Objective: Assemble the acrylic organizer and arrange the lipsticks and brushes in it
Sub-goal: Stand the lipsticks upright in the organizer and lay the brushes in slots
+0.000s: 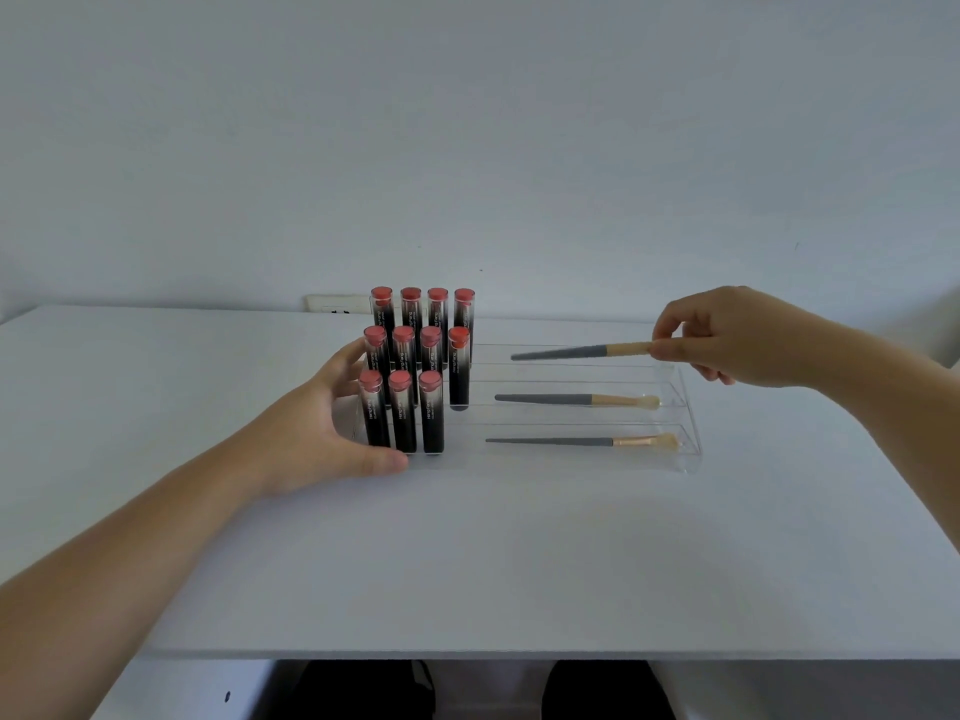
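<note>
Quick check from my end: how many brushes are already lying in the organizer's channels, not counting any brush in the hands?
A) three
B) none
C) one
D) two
D: two brushes lie flat in the acrylic organizer, the middle brush and the front brush, while the right hand pinches the third brush by its bristle end above the back channel.
</note>
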A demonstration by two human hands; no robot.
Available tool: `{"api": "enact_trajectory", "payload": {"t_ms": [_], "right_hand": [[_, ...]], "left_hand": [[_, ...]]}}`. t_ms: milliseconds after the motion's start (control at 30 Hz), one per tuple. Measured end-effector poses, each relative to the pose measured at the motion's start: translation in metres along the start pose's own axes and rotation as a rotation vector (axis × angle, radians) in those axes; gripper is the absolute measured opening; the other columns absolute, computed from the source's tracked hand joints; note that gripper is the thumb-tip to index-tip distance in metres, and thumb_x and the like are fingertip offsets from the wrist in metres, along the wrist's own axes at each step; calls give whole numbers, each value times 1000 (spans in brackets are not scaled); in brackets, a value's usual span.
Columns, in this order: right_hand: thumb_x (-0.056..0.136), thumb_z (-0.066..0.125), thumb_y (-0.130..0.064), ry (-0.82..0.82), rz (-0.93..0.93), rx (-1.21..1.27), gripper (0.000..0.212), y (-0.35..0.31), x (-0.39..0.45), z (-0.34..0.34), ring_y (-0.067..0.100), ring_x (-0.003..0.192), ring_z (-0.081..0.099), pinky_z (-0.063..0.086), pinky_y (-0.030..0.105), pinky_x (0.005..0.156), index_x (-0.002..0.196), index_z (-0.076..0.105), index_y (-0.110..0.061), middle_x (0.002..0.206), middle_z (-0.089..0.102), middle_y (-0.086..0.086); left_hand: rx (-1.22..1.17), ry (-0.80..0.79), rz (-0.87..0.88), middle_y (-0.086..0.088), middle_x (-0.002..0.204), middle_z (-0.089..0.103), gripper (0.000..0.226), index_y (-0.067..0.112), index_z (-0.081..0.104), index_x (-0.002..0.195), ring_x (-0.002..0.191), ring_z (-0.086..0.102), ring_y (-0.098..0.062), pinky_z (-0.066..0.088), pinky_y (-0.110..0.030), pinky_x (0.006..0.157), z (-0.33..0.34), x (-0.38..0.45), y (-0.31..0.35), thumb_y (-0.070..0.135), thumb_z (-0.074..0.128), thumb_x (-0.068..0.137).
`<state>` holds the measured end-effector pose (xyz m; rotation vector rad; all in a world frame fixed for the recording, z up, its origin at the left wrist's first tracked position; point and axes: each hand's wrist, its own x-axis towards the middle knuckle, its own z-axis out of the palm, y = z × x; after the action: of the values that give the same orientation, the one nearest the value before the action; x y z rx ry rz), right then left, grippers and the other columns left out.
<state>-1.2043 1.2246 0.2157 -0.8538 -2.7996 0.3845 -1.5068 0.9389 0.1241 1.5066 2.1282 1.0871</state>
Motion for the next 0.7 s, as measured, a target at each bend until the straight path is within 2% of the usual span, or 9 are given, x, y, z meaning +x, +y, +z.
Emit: {"api": "enact_trajectory", "payload": {"t_ms": [133,267,367,500,567,700], "right_hand": [[93,61,-48,-37,18,-73,16,-1,2,4,7,47,61,48,28,57,82,65,-37,56,67,-6],[89,60,-53,73,10,-205,14,-8,-3,3,5,65,59,45,32,62,90,63,-39,61,63,-10],[88,64,-48,109,-78,-94,9,-23,-13,7,4,56,53,40,26,56,84,64,-40,60,60,-19],[84,68,-45,-45,-158,38,4,-45,-25,21,1,49,48,39,13,50,82,70,-42,53,54,-17],[86,67,-43,-88,-167,26,6,-52,-25,31,0,53,50,36,14,51,90,71,-46,56,54,-20],[89,63,-46,-87,-166,-45,25,-58,-19,43,-11,64,52,33,19,55,112,65,-55,63,54,-34]], "left_hand": [[0,-1,7,62,125,37,114,87,11,122,121,28,37,30,-13,99,0,0,-1,67,89,41],[-4,-4,9,62,125,37,114,86,12,123,122,28,36,29,-15,102,0,1,0,64,89,42],[-17,-10,12,59,128,37,116,82,12,128,125,28,33,27,-16,106,0,1,-1,62,89,42],[-20,-16,20,62,125,36,114,83,13,126,123,26,36,28,-10,100,0,1,1,62,88,43],[-23,-13,15,63,123,37,113,84,13,124,122,27,36,27,-11,101,1,1,1,61,88,42],[-30,-11,16,64,120,38,111,86,14,121,119,28,38,29,-6,96,1,-1,2,60,88,42]]}}
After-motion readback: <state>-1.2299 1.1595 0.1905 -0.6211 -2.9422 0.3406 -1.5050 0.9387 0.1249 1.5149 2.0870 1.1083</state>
